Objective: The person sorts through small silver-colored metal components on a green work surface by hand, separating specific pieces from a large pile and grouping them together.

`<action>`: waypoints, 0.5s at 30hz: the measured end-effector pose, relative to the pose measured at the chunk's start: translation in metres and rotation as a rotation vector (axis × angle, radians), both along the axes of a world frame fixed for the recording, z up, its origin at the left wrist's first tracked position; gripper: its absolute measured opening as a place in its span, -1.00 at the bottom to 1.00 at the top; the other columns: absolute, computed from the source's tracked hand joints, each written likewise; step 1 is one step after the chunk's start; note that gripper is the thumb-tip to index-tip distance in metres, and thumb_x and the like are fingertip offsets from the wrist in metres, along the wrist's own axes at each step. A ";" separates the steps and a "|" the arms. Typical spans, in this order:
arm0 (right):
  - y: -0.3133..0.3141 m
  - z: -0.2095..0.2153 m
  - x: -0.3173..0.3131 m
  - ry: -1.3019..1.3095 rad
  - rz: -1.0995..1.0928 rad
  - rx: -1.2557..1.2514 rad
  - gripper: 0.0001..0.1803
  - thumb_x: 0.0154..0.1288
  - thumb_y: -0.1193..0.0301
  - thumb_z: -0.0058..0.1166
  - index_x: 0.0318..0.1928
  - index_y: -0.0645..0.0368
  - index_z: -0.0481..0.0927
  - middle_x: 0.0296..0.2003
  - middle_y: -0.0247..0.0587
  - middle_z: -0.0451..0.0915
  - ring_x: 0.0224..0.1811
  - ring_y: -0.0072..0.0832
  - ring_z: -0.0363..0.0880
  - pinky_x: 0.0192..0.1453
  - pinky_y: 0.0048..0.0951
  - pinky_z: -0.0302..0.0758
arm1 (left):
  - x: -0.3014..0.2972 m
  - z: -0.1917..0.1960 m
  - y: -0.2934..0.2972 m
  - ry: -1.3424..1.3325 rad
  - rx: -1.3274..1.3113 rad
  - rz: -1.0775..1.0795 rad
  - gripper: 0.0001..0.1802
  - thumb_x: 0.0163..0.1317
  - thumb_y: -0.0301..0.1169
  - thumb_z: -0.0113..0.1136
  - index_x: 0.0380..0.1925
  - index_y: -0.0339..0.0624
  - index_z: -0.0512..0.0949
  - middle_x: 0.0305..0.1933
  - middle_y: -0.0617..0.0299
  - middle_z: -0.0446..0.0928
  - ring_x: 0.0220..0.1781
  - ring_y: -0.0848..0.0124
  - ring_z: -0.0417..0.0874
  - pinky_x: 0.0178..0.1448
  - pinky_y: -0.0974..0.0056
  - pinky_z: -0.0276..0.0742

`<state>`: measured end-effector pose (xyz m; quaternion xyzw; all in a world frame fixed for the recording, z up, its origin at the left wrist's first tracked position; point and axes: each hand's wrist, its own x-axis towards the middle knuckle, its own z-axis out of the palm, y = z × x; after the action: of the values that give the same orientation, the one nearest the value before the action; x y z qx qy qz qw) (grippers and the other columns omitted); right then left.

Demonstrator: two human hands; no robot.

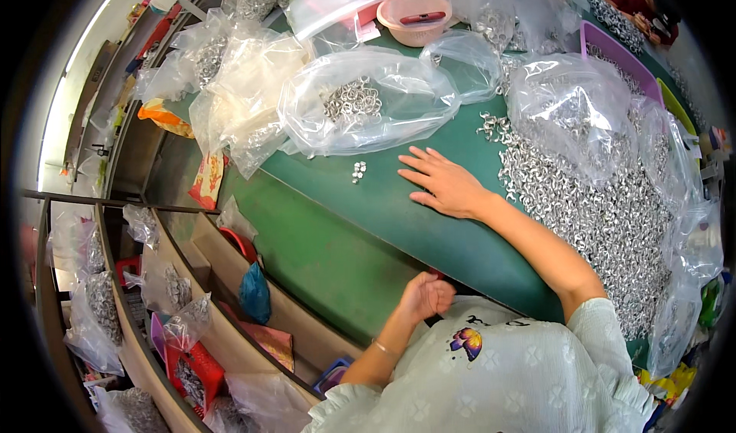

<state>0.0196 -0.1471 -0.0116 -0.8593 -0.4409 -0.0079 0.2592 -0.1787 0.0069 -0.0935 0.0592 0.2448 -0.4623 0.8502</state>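
Observation:
My right hand (445,184) lies flat on the green tabletop (452,241), fingers spread, with nothing visible in it. A small cluster of shiny metal pieces (359,172) sits to its left. Beyond it rests a clear plastic bag (406,103) with silvery metal rings (353,100) inside. To the right of this hand spreads a large heap of small curved metal parts (590,218). My left hand (427,296) is by the table's near edge, close to my body. Its fingers are curled inward, and whatever they may hold is hidden.
A pink plastic basin (414,19) with a red object stands at the back. Clear bags (571,111) lie over the heap, near a purple bin (621,57). Wooden shelving (199,280) with bagged parts runs along the left. Another person (640,8) is at the far right.

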 end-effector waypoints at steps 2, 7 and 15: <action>-0.002 -0.005 -0.014 -0.002 0.045 -0.006 -0.45 0.39 0.15 -0.05 0.26 0.23 0.37 0.35 -0.07 0.25 0.46 -0.15 0.08 0.53 -0.13 0.03 | 0.011 -0.016 0.004 -0.131 -0.027 -0.117 -0.34 0.31 -0.04 -0.23 -0.09 -0.57 0.49 -0.08 -0.35 0.52 -0.04 -0.10 0.59 0.02 0.08 0.52; -0.014 -0.002 -0.078 0.050 0.186 -0.066 -0.40 0.37 0.14 -0.04 0.26 0.32 0.35 0.37 -0.01 0.23 0.47 -0.14 0.08 0.52 -0.12 0.02 | 0.046 -0.002 0.013 -0.435 -0.399 -0.226 -0.20 0.35 0.02 -0.25 0.27 -0.59 0.21 0.37 -0.41 0.17 0.39 -0.23 0.26 0.39 -0.18 0.23; -0.019 -0.015 -0.166 0.130 0.314 0.089 -0.47 0.32 0.19 0.04 0.17 0.28 0.42 0.27 -0.06 0.34 0.38 -0.18 0.22 0.48 -0.17 0.13 | 0.039 -0.016 0.038 -0.411 0.408 -0.397 -0.57 0.28 -0.23 -0.17 -0.12 -0.37 0.53 -0.04 -0.05 0.59 0.06 0.18 0.62 0.16 0.03 0.54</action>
<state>-0.1459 -0.1666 -0.0268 -0.7663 -0.5513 0.0687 0.3227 -0.1402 0.0450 -0.1093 0.3662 0.1393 -0.5387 0.7459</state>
